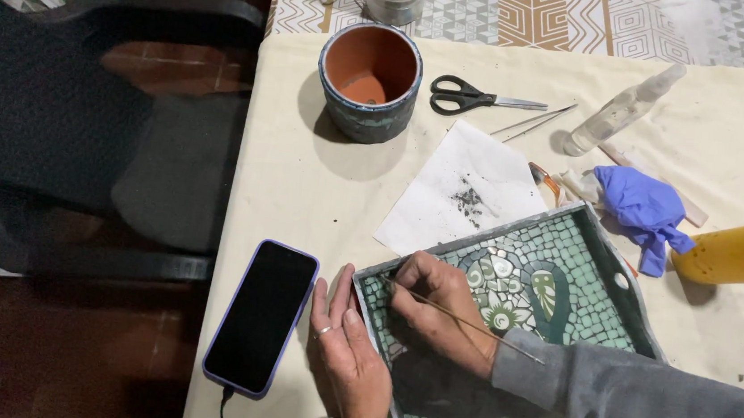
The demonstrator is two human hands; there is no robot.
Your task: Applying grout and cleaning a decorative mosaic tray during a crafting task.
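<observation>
So the right hand (pixel 439 309) is pinching a thin metal pick (pixel 461 318) whose tip sits at the near-left corner of the green mosaic tray (pixel 605 261), shaft running back rightward, while the left hand (pixel 350 359) rests flat and empty against that corner.

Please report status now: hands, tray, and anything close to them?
Right hand shut on thin stick, tip on mosaic tray. Left hand flat, steadying tray's near-left edge. Phone just left of it; paper behind tray.
</observation>
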